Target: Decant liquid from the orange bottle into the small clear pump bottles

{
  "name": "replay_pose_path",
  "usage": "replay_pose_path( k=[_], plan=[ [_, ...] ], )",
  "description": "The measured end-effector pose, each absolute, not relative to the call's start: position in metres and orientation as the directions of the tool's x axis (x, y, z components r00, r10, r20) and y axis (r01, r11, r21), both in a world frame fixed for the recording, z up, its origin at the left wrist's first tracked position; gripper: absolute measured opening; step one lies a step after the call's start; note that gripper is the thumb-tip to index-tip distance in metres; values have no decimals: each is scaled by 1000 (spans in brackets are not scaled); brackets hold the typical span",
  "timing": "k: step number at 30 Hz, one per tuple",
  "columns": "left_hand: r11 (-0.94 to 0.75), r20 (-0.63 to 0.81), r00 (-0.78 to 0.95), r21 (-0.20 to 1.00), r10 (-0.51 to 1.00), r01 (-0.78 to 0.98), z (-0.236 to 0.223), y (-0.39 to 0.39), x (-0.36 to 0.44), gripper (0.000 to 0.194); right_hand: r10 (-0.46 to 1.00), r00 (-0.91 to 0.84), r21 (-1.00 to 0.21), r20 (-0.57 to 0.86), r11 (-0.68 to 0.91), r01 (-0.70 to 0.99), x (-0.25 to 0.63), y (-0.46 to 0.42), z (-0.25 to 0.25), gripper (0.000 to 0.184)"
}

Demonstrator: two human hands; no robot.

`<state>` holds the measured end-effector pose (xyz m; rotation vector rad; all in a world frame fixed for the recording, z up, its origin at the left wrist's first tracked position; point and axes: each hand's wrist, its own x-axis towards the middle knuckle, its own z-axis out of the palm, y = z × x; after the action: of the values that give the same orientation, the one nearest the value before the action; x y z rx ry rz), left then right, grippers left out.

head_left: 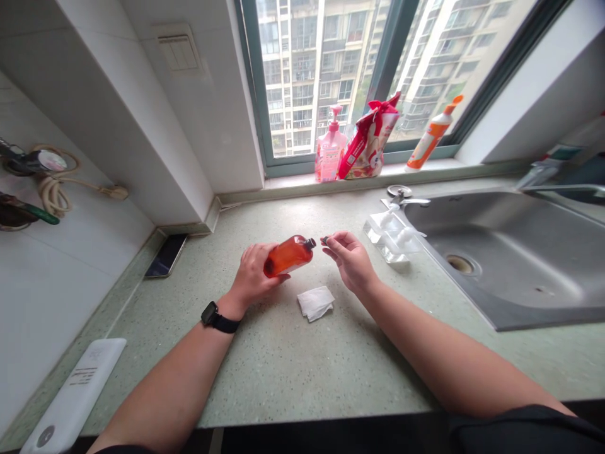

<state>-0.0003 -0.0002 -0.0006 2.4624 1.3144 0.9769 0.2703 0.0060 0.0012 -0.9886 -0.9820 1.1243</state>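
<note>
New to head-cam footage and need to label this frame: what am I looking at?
There is no robot here: one picture, from a camera worn on a person's head, looking forward and down at their two bare hands. The left hand, with a black watch at the wrist, holds a tilted orange-brown see-through bottle, its neck uncapped. The right hand pinches a small dark piece just off the bottle's mouth; it looks like the cap, though it is too small to be sure. On the speckled pale green counter lie a folded white tissue, a dark flat phone and, beside the steel sink, some clear plastic packaging.
</note>
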Motion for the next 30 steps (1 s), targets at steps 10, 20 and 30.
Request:
replay_pose_path(
  k=[10, 20, 30],
  plan=[
    [-604, 467, 419, 377, 779, 702, 0, -1, 1, 71, 954, 47, -949, 297, 300, -95, 267, 0, -1, 49],
    [-574, 466, 401, 326, 789, 751, -2, -1, 0, 73, 870, 5, -838, 492, 473, 272, 275, -5, -1, 29],
    [-569, 483, 398, 283, 780, 772, -2, -2, -1, 68, 859, -47, -769, 510, 479, 424, 277, -4, 4, 38]
  ],
)
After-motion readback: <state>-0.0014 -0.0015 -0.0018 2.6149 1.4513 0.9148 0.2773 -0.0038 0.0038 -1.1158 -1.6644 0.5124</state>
